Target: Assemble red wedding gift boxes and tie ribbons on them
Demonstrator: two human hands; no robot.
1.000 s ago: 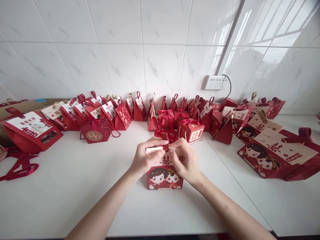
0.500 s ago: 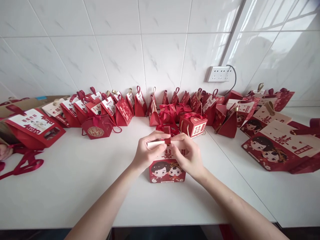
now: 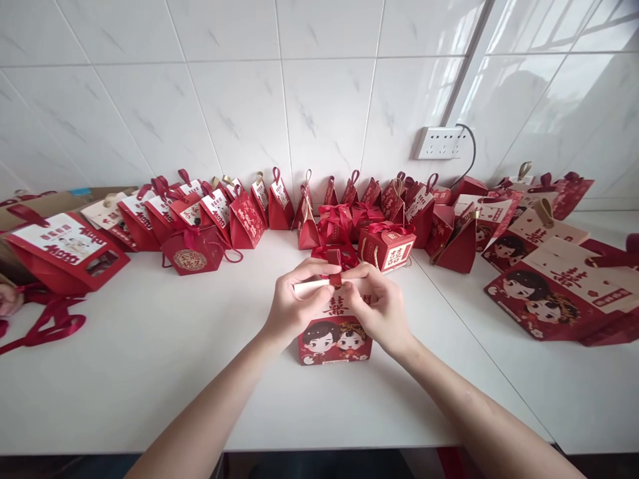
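Observation:
A small red and cream gift box (image 3: 334, 339) printed with a cartoon couple stands on the white counter (image 3: 150, 359) in front of me. My left hand (image 3: 294, 303) pinches the cream top flap of the box from the left. My right hand (image 3: 377, 306) grips the top from the right. Between the fingertips of both hands a short red ribbon loop (image 3: 335, 278) sticks up from the box's top.
Several red gift boxes with ribbon handles (image 3: 279, 206) line the tiled wall. Larger flat boxes (image 3: 554, 289) lie at the right, another (image 3: 64, 249) at the left beside loose red ribbon (image 3: 47, 326). A wall socket (image 3: 442, 142) sits at the back right.
The view has tilted slightly, so the box and hands sit a little higher in frame. My fingers have shifted a little on the ribbon and top flap; the box stays in place.

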